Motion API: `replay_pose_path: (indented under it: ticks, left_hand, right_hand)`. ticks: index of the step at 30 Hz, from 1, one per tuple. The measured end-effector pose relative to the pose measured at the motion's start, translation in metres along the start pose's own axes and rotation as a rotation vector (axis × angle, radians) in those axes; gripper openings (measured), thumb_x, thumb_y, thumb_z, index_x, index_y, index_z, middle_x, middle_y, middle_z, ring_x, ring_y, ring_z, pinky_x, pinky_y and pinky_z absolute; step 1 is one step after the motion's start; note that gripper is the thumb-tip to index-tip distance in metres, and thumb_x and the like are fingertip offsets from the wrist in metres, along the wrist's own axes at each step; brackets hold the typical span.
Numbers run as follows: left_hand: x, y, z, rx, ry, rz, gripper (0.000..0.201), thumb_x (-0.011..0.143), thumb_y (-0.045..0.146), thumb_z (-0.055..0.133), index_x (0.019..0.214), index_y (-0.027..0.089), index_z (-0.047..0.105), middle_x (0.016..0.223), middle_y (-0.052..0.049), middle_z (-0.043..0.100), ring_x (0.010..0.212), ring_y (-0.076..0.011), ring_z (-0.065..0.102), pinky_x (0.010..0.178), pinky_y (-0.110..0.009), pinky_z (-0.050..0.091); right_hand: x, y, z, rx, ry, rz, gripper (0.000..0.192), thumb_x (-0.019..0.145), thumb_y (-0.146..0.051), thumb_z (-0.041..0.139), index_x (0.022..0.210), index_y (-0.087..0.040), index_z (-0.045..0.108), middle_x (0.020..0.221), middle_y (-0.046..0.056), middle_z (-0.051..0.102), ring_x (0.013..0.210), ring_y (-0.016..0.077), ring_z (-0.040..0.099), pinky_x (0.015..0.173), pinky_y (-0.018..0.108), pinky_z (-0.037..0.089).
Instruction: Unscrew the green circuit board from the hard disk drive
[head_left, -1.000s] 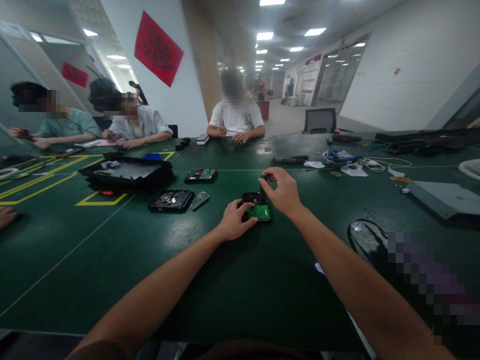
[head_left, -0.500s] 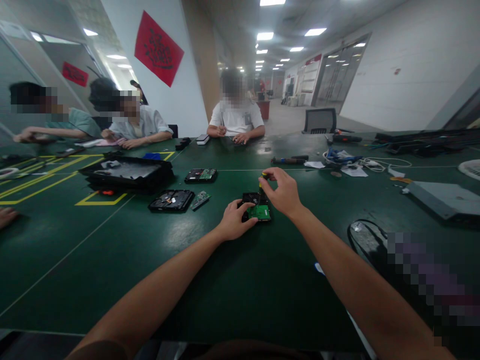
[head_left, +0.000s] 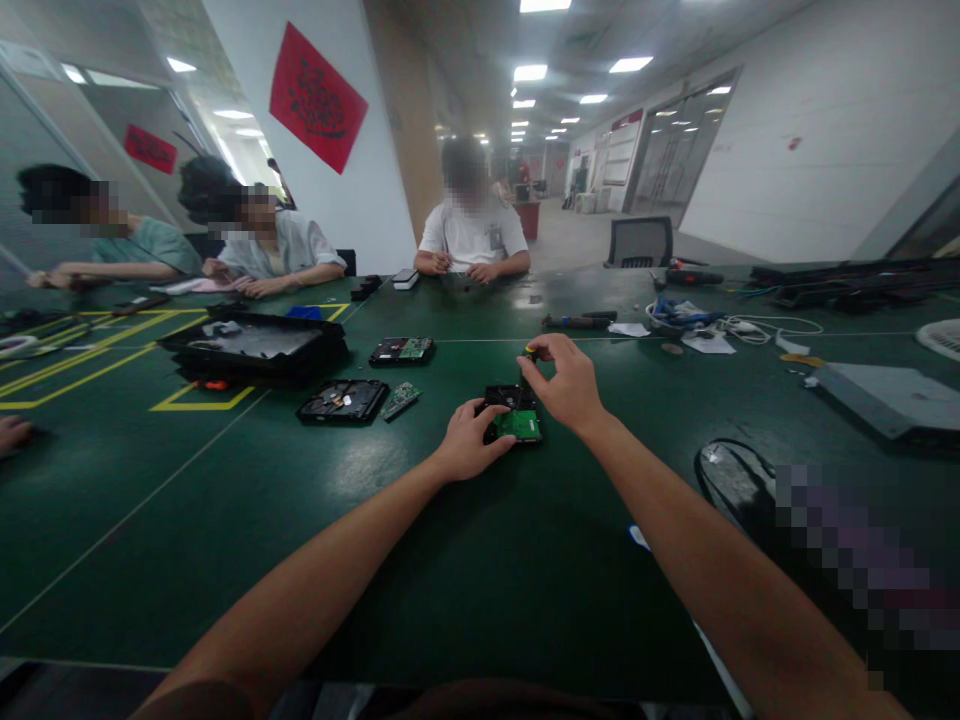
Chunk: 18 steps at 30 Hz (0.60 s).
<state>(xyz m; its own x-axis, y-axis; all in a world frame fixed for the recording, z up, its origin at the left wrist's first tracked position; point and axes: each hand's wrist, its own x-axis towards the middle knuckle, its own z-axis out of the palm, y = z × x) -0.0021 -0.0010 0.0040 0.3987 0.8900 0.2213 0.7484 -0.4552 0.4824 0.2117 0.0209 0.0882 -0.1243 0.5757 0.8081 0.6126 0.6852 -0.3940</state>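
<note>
A hard drive (head_left: 519, 426) lies on the green table with its green circuit board facing up. My left hand (head_left: 472, 442) grips it from the left side, thumb along the near edge and fingers over the far left part. Above the drive, my right hand (head_left: 564, 380) pinches a screwdriver (head_left: 529, 353) with a yellow and black handle. The screwdriver stands nearly upright, its shaft pointing down at the drive; whether the tip sits in a screw is too small to tell. Left of my hands are an opened drive casing (head_left: 345, 401), a loose circuit board (head_left: 401, 400) and another hard drive (head_left: 402, 350).
A black tray (head_left: 255, 345) stands at the left. On the right lie a grey metal box (head_left: 892, 395), cables (head_left: 742, 325) and a dark-handled tool (head_left: 581, 321). A person (head_left: 472, 235) sits across the table, and two more sit at the far left.
My right fingers and the screwdriver handle have shifted very slightly. My left hand and the hard drive stay in place.
</note>
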Motion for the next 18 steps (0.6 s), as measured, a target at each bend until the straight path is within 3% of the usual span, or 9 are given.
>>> replay_pose_path:
  ticks: [4,11,18]
  left_hand:
    - [0.0002,-0.0004,0.0006,0.005,0.001,0.004,0.059,0.091,0.055,0.066,0.144,0.032,0.057,0.152,-0.012,0.044,0.143,-0.0368,0.040,0.117,-0.056,0.034]
    - [-0.0002,0.0003,0.0001,0.003,0.005,0.005,0.059,0.090,0.056,0.066,0.144,0.032,0.057,0.151,-0.012,0.044,0.142,-0.0376,0.041,0.116,-0.057,0.035]
    - [0.0005,0.0001,0.0016,0.001,0.020,0.011,0.058,0.090,0.054,0.068,0.143,0.032,0.059,0.150,-0.013,0.045,0.140,-0.0372,0.043,0.116,-0.057,0.036]
  right_hand:
    - [-0.0008,-0.0012,0.0001,-0.003,0.005,0.001,0.014,0.092,-0.029,0.063,0.105,-0.023,0.061,0.105,0.009,0.068,0.096,0.0252,0.066,0.088,0.043,0.056]
    - [-0.0049,0.0016,0.0056,0.090,-0.063,0.131,0.036,0.087,-0.028,0.068,0.120,-0.024,0.054,0.104,0.008,0.071,0.086,0.0237,0.071,0.081,0.041,0.059]
    - [-0.0042,0.0031,0.0061,0.082,-0.057,0.125,0.046,0.086,-0.029,0.069,0.129,-0.023,0.053,0.107,0.010,0.071,0.088,0.0247,0.071,0.081,0.044,0.060]
